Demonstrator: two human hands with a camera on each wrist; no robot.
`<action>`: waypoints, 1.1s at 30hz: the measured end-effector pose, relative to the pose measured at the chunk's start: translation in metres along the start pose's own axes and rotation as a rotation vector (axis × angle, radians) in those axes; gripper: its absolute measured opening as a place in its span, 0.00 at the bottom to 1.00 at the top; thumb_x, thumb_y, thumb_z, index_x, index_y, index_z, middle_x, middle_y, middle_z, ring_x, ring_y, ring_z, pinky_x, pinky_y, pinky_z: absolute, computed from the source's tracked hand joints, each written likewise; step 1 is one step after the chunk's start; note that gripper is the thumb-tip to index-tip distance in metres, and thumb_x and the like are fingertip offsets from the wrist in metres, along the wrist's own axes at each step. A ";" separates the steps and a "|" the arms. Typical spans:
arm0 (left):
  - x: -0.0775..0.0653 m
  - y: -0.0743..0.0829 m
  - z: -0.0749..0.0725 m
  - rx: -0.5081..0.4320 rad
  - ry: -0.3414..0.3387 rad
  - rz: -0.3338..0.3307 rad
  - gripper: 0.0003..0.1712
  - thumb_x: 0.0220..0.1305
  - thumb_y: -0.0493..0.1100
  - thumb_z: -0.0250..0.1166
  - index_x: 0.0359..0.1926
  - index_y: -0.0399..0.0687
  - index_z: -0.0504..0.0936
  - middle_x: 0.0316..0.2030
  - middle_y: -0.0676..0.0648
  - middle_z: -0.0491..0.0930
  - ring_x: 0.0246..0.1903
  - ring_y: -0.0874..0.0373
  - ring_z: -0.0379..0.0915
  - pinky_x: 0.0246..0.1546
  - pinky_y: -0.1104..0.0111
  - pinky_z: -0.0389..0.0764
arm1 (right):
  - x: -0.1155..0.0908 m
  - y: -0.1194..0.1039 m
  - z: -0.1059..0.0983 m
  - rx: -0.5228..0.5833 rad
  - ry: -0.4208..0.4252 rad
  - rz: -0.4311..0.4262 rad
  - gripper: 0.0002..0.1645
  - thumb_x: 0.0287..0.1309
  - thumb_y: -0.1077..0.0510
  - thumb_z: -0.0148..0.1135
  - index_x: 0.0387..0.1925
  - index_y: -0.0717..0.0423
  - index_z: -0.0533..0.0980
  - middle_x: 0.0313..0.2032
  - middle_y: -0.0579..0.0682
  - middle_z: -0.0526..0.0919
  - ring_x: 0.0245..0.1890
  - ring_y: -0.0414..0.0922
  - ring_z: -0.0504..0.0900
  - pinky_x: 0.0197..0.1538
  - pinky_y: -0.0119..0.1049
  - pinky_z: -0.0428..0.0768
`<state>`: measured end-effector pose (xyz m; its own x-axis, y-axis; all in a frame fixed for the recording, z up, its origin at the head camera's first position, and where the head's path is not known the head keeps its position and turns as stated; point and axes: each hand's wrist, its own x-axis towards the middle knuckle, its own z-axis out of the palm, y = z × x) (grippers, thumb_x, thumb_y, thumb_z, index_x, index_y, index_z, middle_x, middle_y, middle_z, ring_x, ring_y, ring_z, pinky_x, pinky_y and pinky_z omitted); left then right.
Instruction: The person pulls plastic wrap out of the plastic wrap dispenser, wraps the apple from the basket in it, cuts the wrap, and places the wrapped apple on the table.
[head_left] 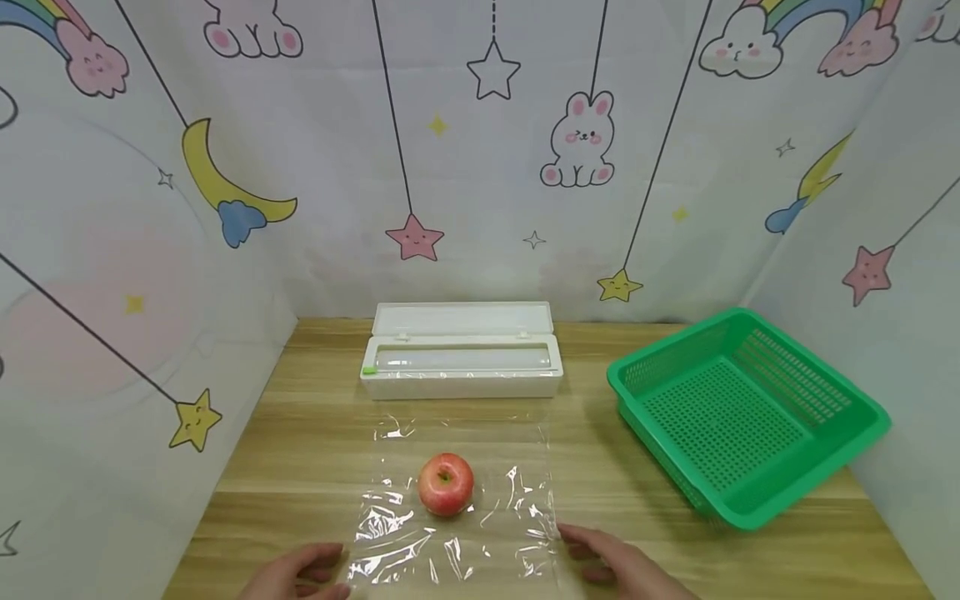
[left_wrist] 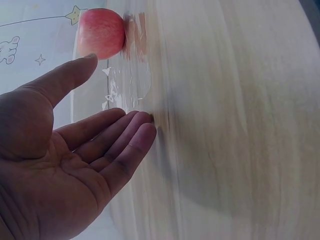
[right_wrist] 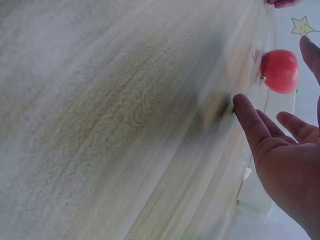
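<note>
Apple and clear plastic wrap, as seen from the head: the fruit is sitting at the lower centre of the frame, stem upward, on the sheet, somewhat left of the sheet's middle. Being nearly round, it is presenting no long axis of note; the wrap is lying spread and slightly creased on the wooden table, its side edges running up the frame toward the box.

Left hand and right hand are flanking the sheet's near corners at the bottom of the frame. The apple is lying up and to the right of the left fingertips, up and to the left of the right ones, with neither hand plainly nearer. In both wrist views the thumb is standing apart from the other fingers, and nothing is being gripped. The fingertips are lying just beside the wrap's side edges; whether they are touching it, one cannot tell.

Above the sheet, a white box is standing with its lid raised, its length running across the frame. At the right, a green basket is resting obliquely on the table.
</note>
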<state>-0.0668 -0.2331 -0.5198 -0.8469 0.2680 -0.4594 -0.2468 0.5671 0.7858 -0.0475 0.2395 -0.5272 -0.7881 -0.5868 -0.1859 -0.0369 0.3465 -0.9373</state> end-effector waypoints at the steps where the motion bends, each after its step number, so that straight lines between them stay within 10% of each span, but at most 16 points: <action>1: 0.000 0.000 0.001 -0.014 -0.007 0.004 0.39 0.47 0.55 0.73 0.53 0.35 0.71 0.42 0.48 0.76 0.38 0.53 0.75 0.37 0.63 0.78 | 0.000 0.000 0.000 0.014 -0.005 0.015 0.49 0.50 0.50 0.72 0.68 0.46 0.55 0.59 0.55 0.65 0.52 0.49 0.72 0.49 0.38 0.74; 33: 0.013 -0.005 0.013 -0.292 -0.057 -0.003 0.33 0.56 0.51 0.69 0.54 0.33 0.71 0.46 0.42 0.77 0.45 0.50 0.75 0.42 0.62 0.77 | 0.006 0.009 0.024 0.444 -0.016 -0.082 0.43 0.52 0.63 0.67 0.66 0.62 0.55 0.63 0.65 0.58 0.59 0.56 0.65 0.54 0.44 0.71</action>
<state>-0.0701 -0.2221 -0.5351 -0.8201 0.3151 -0.4776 -0.3810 0.3221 0.8667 -0.0384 0.2216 -0.5435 -0.7842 -0.6113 -0.1066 0.1708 -0.0474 -0.9842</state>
